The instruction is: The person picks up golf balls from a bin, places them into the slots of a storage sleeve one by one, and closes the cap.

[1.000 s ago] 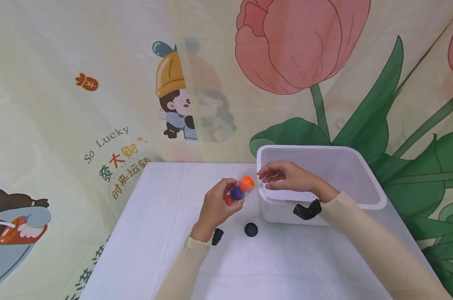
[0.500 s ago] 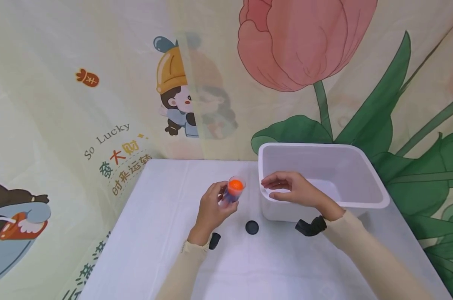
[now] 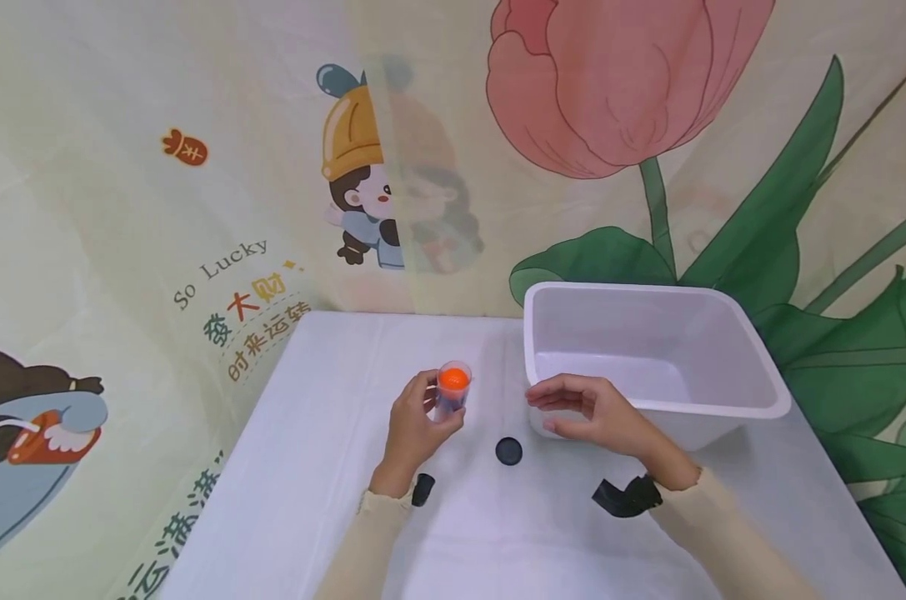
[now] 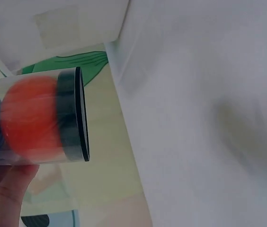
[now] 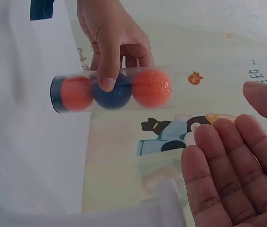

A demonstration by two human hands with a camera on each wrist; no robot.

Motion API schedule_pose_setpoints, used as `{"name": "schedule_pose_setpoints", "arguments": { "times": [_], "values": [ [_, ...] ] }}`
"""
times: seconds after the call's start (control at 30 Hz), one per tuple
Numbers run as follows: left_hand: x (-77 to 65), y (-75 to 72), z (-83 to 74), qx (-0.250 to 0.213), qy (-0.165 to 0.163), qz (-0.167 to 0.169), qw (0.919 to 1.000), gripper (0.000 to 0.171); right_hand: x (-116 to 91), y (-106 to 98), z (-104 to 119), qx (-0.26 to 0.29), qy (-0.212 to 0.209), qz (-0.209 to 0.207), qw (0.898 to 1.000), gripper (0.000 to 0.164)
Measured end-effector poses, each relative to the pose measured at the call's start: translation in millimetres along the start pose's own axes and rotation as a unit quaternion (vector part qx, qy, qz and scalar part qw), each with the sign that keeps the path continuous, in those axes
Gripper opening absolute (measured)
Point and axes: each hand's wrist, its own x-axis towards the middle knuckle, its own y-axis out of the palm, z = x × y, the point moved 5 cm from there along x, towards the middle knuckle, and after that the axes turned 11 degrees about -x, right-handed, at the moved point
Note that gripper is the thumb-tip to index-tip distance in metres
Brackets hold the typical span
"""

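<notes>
My left hand [image 3: 413, 425] grips a clear plastic tube [image 5: 128, 101] around its middle, thumb on one side and fingers on the other. Stacked inside are an orange ball [image 5: 76, 93], a blue ball [image 5: 112, 91] and another orange ball [image 5: 151, 88] at the uncapped top. A dark cap [image 4: 71, 116] closes the tube's lower end. The tube stands nearly upright above the table. On the table, between the hands, lies a round black lid [image 3: 508, 451]. My right hand [image 3: 598, 412] hovers by the bin's front left corner, fingers extended and thumb apart, holding nothing.
A white plastic bin [image 3: 723, 408] stands at the back right of the table [image 3: 332, 467], which has a white cover. Behind the table hangs a printed cloth [image 3: 437, 108] with tulips and cartoon figures.
My left hand has moved slightly left and turned the tube from a slant to nearly upright. The right hand has come lower and nearer, from over the bin's rim to its front corner.
</notes>
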Motion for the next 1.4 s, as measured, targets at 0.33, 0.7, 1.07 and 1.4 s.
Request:
{"name": "schedule_pose_setpoints", "arguments": {
  "times": [0.33,0.7,1.07,1.4],
  "values": [
    [-10.3,-8.7,15.5,-0.001,-0.031,-0.017,0.9994,0.054,-18.0,25.6,-20.8,0.022,0.0,-0.006,1.0,0.038],
    [-18.9,-8.9,26.9,0.004,-0.058,-0.017,0.9982,0.051,-34.6,52.6,-68.6,0.035,0.029,-0.082,0.996,0.035],
    [-24.8,-5.3,36.8,0.003,-0.066,-0.011,0.9977,0.049,-39.3,74.4,-113.0,0.1,0.056,-0.117,0.986,0.041],
    [-29.1,-3.1,46.4,0.01,-0.092,-0.006,0.9957,0.052,-41.2,94.5,-135.7,0.054,0.094,-0.109,0.988,0.046]
  ]
}}
